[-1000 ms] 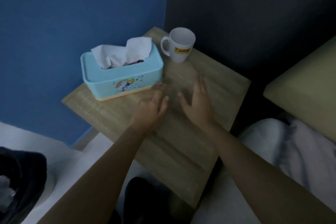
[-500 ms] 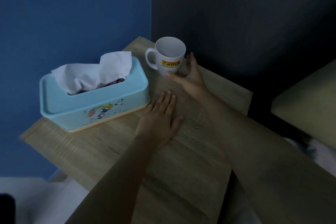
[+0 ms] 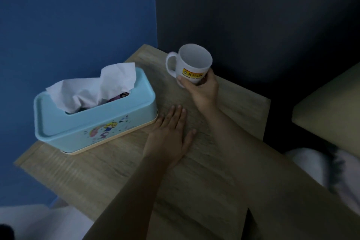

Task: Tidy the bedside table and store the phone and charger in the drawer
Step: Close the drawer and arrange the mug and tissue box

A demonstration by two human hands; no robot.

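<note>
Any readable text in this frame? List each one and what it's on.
"JOTUN": yellow label on the white mug, which the right hand grips.
A smaller line under that label: too blurred to read.
Tissue box: cartoon picture on its front; any lettering in it is too small to read.
Nothing else carries text.

Right hand [image 3: 202, 91] fingers curled; left hand [image 3: 167, 138] flat.
</note>
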